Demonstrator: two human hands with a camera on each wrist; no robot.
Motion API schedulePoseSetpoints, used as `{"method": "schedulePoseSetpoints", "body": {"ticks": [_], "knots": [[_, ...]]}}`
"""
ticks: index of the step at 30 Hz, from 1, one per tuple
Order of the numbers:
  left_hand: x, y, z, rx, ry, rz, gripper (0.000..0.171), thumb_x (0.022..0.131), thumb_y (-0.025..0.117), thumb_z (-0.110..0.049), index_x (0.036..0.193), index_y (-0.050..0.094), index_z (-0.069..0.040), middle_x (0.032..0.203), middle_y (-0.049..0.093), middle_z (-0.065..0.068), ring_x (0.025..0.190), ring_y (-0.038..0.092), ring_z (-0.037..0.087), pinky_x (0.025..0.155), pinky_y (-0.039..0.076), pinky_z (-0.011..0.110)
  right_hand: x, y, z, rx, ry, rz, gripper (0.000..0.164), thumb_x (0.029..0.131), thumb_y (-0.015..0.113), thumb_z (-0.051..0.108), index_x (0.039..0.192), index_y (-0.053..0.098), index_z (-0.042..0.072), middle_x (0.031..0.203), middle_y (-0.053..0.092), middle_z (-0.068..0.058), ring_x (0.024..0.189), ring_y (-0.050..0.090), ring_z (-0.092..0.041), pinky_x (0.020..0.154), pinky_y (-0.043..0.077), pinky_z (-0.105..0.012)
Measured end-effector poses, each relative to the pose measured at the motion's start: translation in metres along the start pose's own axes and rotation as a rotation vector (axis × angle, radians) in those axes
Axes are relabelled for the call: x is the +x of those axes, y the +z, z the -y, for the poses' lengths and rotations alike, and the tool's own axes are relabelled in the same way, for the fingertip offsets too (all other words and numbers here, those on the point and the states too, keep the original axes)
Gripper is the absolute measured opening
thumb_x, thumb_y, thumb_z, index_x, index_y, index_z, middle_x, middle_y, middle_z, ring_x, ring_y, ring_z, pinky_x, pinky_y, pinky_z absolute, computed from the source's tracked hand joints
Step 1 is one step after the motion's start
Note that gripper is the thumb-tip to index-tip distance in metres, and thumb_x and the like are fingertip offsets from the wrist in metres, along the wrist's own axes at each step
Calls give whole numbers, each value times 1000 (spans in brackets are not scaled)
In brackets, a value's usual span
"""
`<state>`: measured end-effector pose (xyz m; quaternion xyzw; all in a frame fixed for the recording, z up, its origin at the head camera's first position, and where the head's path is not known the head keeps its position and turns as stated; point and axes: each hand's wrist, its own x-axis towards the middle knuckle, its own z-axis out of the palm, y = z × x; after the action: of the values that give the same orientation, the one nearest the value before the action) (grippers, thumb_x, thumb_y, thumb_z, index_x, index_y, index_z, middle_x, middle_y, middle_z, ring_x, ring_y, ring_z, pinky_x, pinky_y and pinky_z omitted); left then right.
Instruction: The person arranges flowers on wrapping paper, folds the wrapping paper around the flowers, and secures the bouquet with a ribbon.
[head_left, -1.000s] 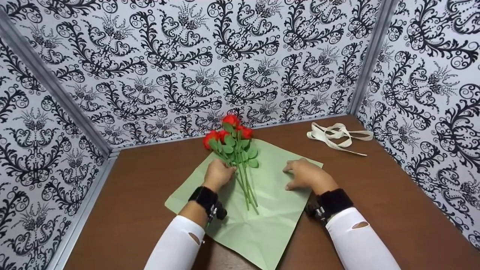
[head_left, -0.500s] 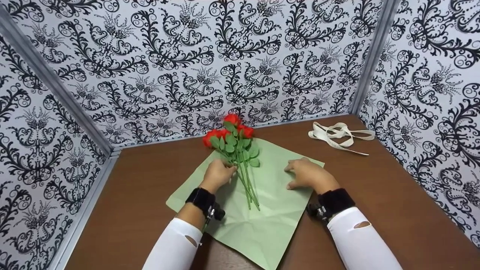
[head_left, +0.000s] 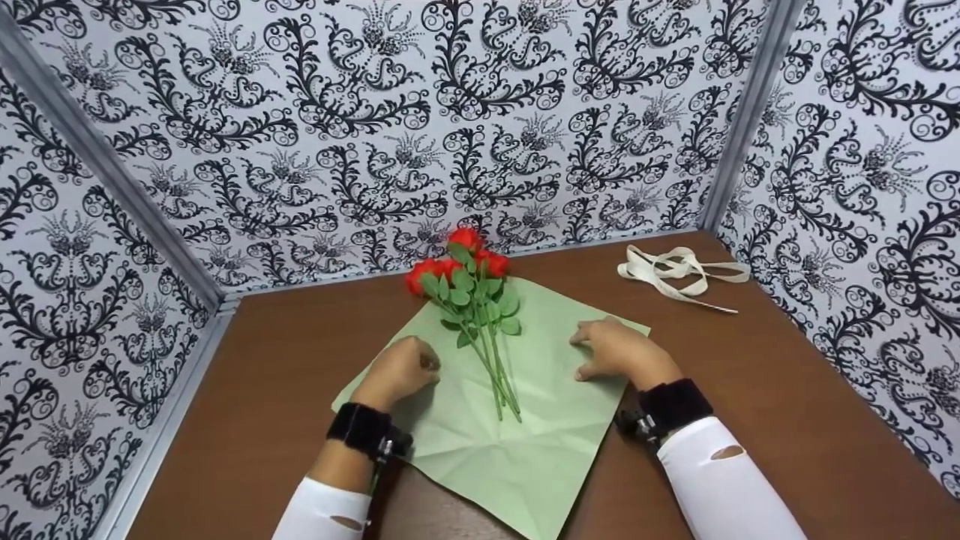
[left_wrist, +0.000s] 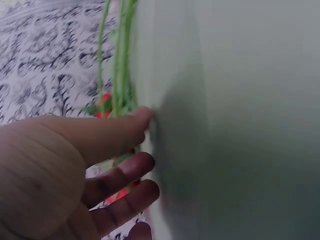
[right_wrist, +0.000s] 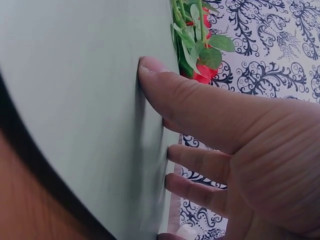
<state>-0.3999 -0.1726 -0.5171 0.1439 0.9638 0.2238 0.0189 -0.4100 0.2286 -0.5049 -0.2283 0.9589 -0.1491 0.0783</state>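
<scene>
1. Head view: you're prob. at the arranging step: roses (head_left: pixel 491 310) laid on the green paper (head_left: pixel 540 450), sheet not wrapped yet. Next move likely calls for lifting a paper edge w/o dragging the stems (head_left: pixel 499 373). Roses lie slightly slanted, red heads (head_left: pixel 465 240) past the far edge, leaves bunched below, stems crossing toward mid-sheet. Your L hand (head_left: pixel 397 369) is left of them, apart; R hand (head_left: pixel 615 351) is near the right edge. Ribbon (head_left: pixel 670 290) sits loose, far R on the table (head_left: pixel 300 360).
2. L wrist view: thumb & fingers apart, loosely bent, gripping nothing; tips at the paper, can't confirm contact (blur).
3. R wrist view: thumb & fingers spread, tips on paper, no grip; prob. steadying it. Roses show beyond, green leaves w/ bits of red.
</scene>
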Motion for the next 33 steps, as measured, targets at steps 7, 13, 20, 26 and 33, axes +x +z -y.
{"method": "schedulePoseSetpoints", "body": {"ticks": [7,13,20,26,33], "knots": [[-26,-20,8,137,1,-13,49,66,99,-32,112,84,-22,106,71,0,103,68,26,93,57,52,1,0,-1,24,18,36,63,84,90,35,138,70,11,159,51,-22,147,44,-52,119,42,-59],[-36,-23,10,149,-3,36,56,63,101,-36,114,83,-23,114,72,-1,110,69,30,96,55,56,2,0,-3,30,23,40,62,84,90,36,138,71,12,160,50,-22,148,42,-54,119,42,-59],[-35,-19,13,59,0,32,55,62,102,-26,113,83,-17,113,73,2,113,67,28,101,56,45,3,0,0,2,28,30,63,83,91,35,137,71,11,160,51,-22,145,46,-52,119,42,-58],[-36,-19,15,32,14,36,53,64,101,-25,113,83,-16,113,73,2,113,65,28,103,55,44,-2,-7,15,-80,-31,-20,52,80,91,29,126,76,11,145,62,-21,134,58,-45,113,49,-54],[-40,-22,19,17,48,100,56,67,99,-23,119,81,-14,125,71,9,123,63,34,108,52,47,-21,-18,50,-54,-191,60,41,72,93,20,111,81,11,110,77,-6,92,69,-18,84,58,-38]]}}
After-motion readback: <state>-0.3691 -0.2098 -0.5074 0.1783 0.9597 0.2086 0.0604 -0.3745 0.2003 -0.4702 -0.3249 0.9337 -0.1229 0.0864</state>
